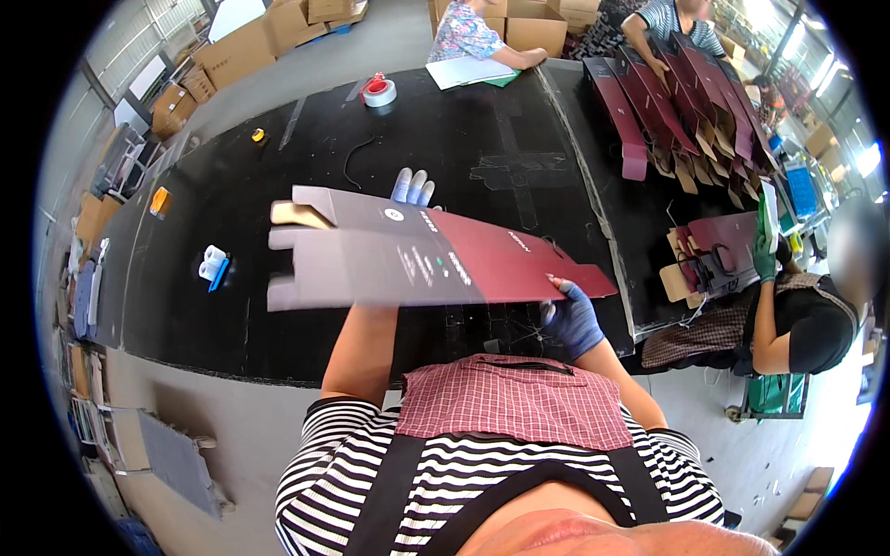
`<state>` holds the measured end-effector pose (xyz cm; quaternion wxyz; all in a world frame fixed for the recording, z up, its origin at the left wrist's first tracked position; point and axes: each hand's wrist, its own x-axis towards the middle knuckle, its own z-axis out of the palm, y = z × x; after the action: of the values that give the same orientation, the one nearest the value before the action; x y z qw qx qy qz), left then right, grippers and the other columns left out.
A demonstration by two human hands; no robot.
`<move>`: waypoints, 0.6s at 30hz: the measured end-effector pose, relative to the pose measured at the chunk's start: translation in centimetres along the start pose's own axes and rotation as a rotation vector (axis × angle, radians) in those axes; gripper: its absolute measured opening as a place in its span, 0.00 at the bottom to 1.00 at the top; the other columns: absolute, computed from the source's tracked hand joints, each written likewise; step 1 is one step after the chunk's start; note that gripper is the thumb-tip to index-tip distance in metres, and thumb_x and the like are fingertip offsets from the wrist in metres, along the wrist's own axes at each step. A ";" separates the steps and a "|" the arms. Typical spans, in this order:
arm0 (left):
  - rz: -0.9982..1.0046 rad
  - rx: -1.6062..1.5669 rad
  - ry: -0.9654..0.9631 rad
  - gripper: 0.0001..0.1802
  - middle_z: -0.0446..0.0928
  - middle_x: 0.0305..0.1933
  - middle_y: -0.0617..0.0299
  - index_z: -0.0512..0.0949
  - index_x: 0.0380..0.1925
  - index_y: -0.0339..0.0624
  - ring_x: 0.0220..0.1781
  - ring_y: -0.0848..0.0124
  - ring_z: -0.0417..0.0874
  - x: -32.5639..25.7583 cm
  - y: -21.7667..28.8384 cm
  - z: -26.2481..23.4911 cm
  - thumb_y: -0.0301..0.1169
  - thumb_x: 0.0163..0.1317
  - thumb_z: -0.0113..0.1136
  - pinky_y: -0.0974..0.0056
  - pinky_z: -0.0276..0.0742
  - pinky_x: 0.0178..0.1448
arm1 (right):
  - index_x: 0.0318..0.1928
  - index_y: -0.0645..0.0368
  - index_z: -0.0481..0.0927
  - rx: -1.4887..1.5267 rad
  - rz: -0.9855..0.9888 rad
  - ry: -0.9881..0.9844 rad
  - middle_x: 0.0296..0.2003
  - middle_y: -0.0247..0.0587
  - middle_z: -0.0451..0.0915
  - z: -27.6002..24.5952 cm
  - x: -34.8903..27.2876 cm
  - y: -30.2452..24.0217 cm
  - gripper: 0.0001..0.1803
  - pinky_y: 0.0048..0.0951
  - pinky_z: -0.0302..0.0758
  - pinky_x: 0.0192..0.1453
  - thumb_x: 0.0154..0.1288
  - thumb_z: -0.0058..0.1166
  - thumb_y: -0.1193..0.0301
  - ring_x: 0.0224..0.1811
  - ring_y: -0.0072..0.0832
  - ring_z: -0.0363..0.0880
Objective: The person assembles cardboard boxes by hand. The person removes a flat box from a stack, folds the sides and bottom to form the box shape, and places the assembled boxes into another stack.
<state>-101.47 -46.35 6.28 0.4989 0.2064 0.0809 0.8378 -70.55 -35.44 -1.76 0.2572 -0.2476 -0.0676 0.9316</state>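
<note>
A long cardboard box (408, 255), dark red at its right end and grey at its left, is held above the black table. Its end flaps (301, 218) stand open on the left and show tan insides. My left hand (413, 188), in a blue-grey glove, reaches beneath the box; only its fingers show past the far edge, and the palm is hidden. At the near right edge, my right hand (575, 320), gloved likewise with bare fingertips, grips the box with the thumb on top. A dark cord handle (556, 246) shows by the box's far right edge.
On the black table (222, 320) lie tape rolls (378, 91), a blue-and-white tape dispenser (213, 267), an orange item (160, 202) and a small yellow one (259, 135). Similar boxes (686, 111) stand at the far right. Co-workers are at the far side and right.
</note>
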 end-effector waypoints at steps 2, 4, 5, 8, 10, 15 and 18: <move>-0.175 -0.080 -0.461 0.23 0.65 0.70 0.55 0.70 0.63 0.45 0.75 0.62 0.64 1.6 3.7 -2.2 0.41 0.72 0.56 0.54 0.66 0.74 | 0.47 0.59 0.80 -0.038 0.065 0.010 0.38 0.39 0.84 2.9 -0.6 2.5 0.10 0.30 0.84 0.35 0.71 0.54 0.69 0.32 0.32 0.83; -0.212 0.213 -0.545 0.20 0.73 0.62 0.53 0.73 0.57 0.38 0.62 0.63 0.76 0.8 5.4 -2.2 0.37 0.70 0.58 0.60 0.76 0.62 | 0.44 0.62 0.81 -0.096 -0.034 0.153 0.31 0.41 0.83 5.3 -1.8 4.0 0.22 0.29 0.77 0.24 0.74 0.50 0.54 0.24 0.31 0.79; -0.221 0.357 -0.594 0.19 0.76 0.57 0.52 0.74 0.54 0.35 0.56 0.64 0.82 0.4 6.2 -2.2 0.35 0.69 0.58 0.63 0.81 0.56 | 0.44 0.62 0.81 -0.098 -0.036 0.159 0.31 0.41 0.83 5.9 -2.6 3.1 0.22 0.29 0.77 0.24 0.74 0.50 0.54 0.24 0.31 0.79; 0.292 0.731 -0.250 0.17 0.83 0.42 0.66 0.79 0.49 0.39 0.45 0.74 0.82 -0.7 4.6 2.7 0.28 0.61 0.70 0.65 0.79 0.54 | 0.34 0.62 0.83 -0.831 0.071 0.183 0.19 0.42 0.78 7.7 -5.5 -0.9 0.39 0.24 0.64 0.17 0.70 0.41 0.35 0.16 0.26 0.73; 0.359 0.777 -0.159 0.15 0.83 0.46 0.66 0.80 0.48 0.40 0.48 0.76 0.82 -0.6 4.7 7.3 0.28 0.62 0.69 0.66 0.78 0.57 | 0.34 0.62 0.82 -1.012 -0.511 0.011 0.19 0.38 0.78 8.7 -6.3 -3.1 0.30 0.24 0.65 0.18 0.71 0.50 0.44 0.14 0.25 0.71; 0.385 0.979 -0.130 0.18 0.83 0.47 0.63 0.78 0.52 0.41 0.49 0.74 0.81 -2.6 2.8 14.1 0.31 0.64 0.69 0.64 0.77 0.59 | 0.73 0.62 0.59 -1.190 -1.082 -0.335 0.60 0.43 0.72 19.1 -9.4 -1.8 0.40 0.33 0.63 0.70 0.69 0.61 0.58 0.62 0.29 0.70; 0.434 1.083 -0.141 0.19 0.80 0.49 0.62 0.76 0.53 0.38 0.48 0.74 0.79 -3.0 -0.1 15.8 0.32 0.66 0.67 0.65 0.75 0.57 | 0.74 0.62 0.54 -1.116 -1.311 -0.307 0.63 0.44 0.71 21.5 -11.0 -0.4 0.45 0.34 0.65 0.70 0.66 0.65 0.62 0.62 0.30 0.70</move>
<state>-93.37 -50.03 19.71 0.1437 0.4990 0.4201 0.7442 -72.80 -40.72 21.72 0.5705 -0.1206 -0.6765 0.4498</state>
